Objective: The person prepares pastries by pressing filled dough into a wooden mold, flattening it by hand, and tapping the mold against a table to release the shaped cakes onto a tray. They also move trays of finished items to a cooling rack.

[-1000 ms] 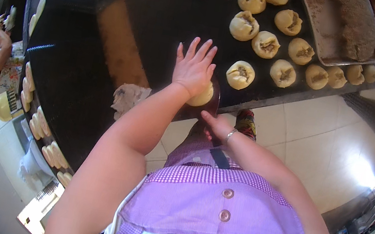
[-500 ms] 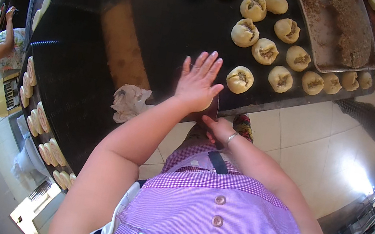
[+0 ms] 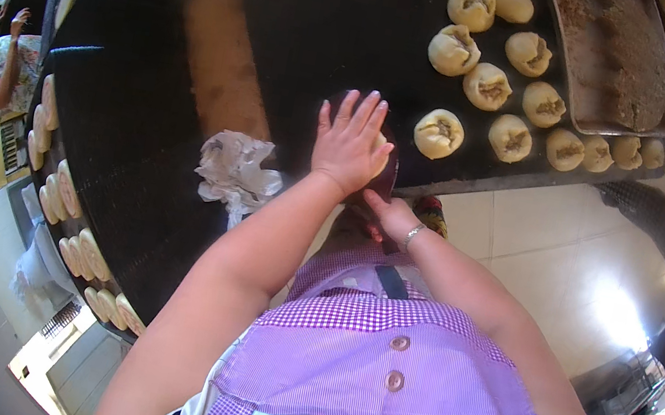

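Observation:
My left hand (image 3: 348, 146) lies flat, fingers spread, over a dark, rounded, paddle-like board (image 3: 385, 174). A bit of pale dough (image 3: 380, 146) shows beside its thumb; the rest is hidden under the palm. My right hand (image 3: 392, 220) is closed around the near end of the board, close to my apron, with some fingers hidden. Just right of the left hand sits a filled dough ball (image 3: 439, 134), gathered at the top with brownish filling showing. Several similar dough balls (image 3: 487, 87) stand beyond it on the black worktop (image 3: 313, 17).
A metal tray (image 3: 578, 125) of brown filling lies at the far right. A crumpled white plastic bag (image 3: 236, 173) rests left of my forearm, near a brown strip (image 3: 224, 64). Flat pale dough pieces (image 3: 84, 253) line the left edge. Another person's arm (image 3: 11, 62) shows at far left.
The view has shifted, so the dough balls and tray appear farther right. My left hand has settled over the board, and dough now shows by its thumb. The right hand keeps its grip.

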Action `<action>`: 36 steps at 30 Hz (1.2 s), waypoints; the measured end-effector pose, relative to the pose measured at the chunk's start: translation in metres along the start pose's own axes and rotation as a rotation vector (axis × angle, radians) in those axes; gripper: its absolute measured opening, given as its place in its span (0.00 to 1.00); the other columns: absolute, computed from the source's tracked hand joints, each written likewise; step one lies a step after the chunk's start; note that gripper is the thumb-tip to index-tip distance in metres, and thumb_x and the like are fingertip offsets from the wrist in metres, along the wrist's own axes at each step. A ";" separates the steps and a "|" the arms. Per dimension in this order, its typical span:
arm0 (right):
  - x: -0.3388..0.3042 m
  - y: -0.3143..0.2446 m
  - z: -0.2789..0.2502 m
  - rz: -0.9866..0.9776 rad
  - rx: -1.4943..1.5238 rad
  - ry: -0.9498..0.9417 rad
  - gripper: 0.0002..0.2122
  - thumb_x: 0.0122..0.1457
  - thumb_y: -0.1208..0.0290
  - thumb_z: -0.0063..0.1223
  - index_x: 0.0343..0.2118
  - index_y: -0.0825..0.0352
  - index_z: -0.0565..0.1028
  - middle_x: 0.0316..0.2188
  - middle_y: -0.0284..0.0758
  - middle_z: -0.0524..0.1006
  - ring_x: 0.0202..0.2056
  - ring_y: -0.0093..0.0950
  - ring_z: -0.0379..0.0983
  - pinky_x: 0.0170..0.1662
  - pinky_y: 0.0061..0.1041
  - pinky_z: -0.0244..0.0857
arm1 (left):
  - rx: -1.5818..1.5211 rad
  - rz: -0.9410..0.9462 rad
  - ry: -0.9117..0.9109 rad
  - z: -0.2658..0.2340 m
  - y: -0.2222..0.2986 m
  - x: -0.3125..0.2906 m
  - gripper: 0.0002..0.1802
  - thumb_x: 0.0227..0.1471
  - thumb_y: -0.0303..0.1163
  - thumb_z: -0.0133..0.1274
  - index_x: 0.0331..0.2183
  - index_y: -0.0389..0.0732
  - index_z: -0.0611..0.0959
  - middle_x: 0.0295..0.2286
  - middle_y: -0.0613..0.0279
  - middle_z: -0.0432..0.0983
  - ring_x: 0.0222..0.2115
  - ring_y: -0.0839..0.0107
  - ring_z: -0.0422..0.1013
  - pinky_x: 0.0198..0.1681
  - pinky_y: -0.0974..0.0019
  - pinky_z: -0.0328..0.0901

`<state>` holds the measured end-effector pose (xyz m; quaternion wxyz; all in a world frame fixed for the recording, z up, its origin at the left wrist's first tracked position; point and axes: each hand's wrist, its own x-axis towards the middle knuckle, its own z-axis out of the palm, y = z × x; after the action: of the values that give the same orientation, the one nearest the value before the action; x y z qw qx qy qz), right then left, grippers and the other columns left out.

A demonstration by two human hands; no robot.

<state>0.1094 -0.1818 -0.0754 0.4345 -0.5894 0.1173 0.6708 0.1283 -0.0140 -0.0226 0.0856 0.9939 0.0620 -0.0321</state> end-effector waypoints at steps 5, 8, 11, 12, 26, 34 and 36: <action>-0.015 0.002 0.006 -0.036 0.082 0.047 0.31 0.55 0.37 0.53 0.25 0.70 0.73 0.14 0.33 0.70 0.13 0.24 0.65 0.17 0.24 0.60 | -0.022 0.252 -0.251 -0.010 -0.012 -0.027 0.40 0.54 0.55 0.45 0.63 0.45 0.61 0.65 0.64 0.49 0.66 0.63 0.45 0.67 0.50 0.36; -0.027 -0.011 0.007 -0.018 0.015 0.006 0.31 0.53 0.37 0.55 0.27 0.70 0.73 0.14 0.32 0.70 0.13 0.24 0.65 0.17 0.24 0.60 | -0.002 0.456 -0.245 0.002 -0.037 -0.054 0.40 0.56 0.56 0.42 0.63 0.43 0.60 0.66 0.63 0.48 0.66 0.65 0.44 0.68 0.54 0.36; -0.023 -0.007 0.007 -0.064 -0.022 0.017 0.30 0.55 0.38 0.54 0.29 0.70 0.74 0.19 0.33 0.73 0.14 0.22 0.65 0.18 0.24 0.62 | -0.049 0.422 -0.263 -0.013 -0.032 -0.054 0.39 0.58 0.54 0.40 0.64 0.42 0.59 0.66 0.61 0.47 0.67 0.64 0.44 0.68 0.55 0.37; -0.025 -0.009 0.007 -0.088 -0.045 0.030 0.30 0.56 0.39 0.54 0.31 0.71 0.73 0.21 0.34 0.73 0.14 0.22 0.65 0.18 0.24 0.62 | -0.134 0.373 -0.270 -0.023 -0.028 -0.059 0.38 0.58 0.52 0.41 0.64 0.42 0.58 0.66 0.59 0.47 0.67 0.63 0.44 0.68 0.55 0.37; -0.140 -0.152 0.021 -0.881 -1.171 0.772 0.19 0.61 0.61 0.51 0.48 0.64 0.59 0.31 0.51 0.78 0.30 0.52 0.75 0.32 0.49 0.69 | -0.885 -0.501 0.401 -0.032 -0.018 -0.159 0.31 0.65 0.40 0.38 0.62 0.32 0.57 0.64 0.43 0.48 0.65 0.48 0.45 0.67 0.56 0.42; -0.172 -0.226 0.025 -0.546 -1.679 0.557 0.17 0.61 0.60 0.50 0.42 0.68 0.62 0.29 0.50 0.79 0.33 0.49 0.77 0.36 0.46 0.70 | -2.270 -1.161 0.364 -0.020 -0.008 -0.111 0.40 0.64 0.58 0.31 0.59 0.31 0.64 0.59 0.48 0.62 0.61 0.58 0.57 0.65 0.57 0.49; -0.164 -0.209 0.016 -0.639 -1.509 0.677 0.17 0.61 0.60 0.50 0.42 0.68 0.62 0.29 0.50 0.79 0.33 0.50 0.77 0.36 0.47 0.70 | -2.566 -1.137 0.333 -0.018 -0.006 -0.081 0.45 0.62 0.63 0.31 0.60 0.29 0.61 0.60 0.44 0.59 0.61 0.55 0.57 0.65 0.52 0.50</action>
<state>0.2373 -0.1194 0.1495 0.0387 -0.8903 -0.4044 0.2055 0.0483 -0.0148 -0.0003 0.8846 0.0586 0.4434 0.1322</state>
